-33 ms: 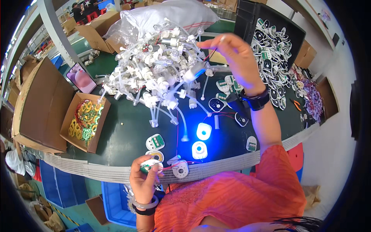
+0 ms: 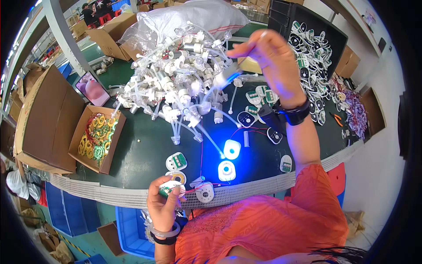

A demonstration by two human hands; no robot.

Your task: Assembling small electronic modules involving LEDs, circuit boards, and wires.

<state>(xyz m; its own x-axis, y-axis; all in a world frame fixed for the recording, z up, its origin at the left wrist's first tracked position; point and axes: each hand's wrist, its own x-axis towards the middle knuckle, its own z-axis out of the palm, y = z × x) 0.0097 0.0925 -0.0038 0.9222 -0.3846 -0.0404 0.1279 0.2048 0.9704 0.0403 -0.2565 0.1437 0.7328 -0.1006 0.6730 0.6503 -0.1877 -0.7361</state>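
Observation:
My left hand (image 2: 162, 200), at the near table edge, pinches a white oval plate with a green circuit board (image 2: 167, 189). Red and black wires run from there past a white perforated disc (image 2: 205, 192). Raised above the table, my right hand (image 2: 274, 64) has its fingers closed on the thin leads of a small pump motor (image 2: 225, 78). The motor hangs blurred in front of the pile, and clear tubes trail below it. Two white rounded light pieces glow blue: an upper one (image 2: 231, 149) and a lower one (image 2: 227, 170).
A heap of pumps with clear tubes (image 2: 171, 83) covers the table's middle. Many oval plates (image 2: 312, 66) spill from a black bin at the right, near orange-handled pliers (image 2: 337, 119). A cardboard box (image 2: 115, 132) of yellow rings and a phone (image 2: 92, 88) stand left.
My right hand has moved slightly up and right, lifting the pump motor with it. A trailing tube's end has swung right toward the glowing pieces. My left hand stays put.

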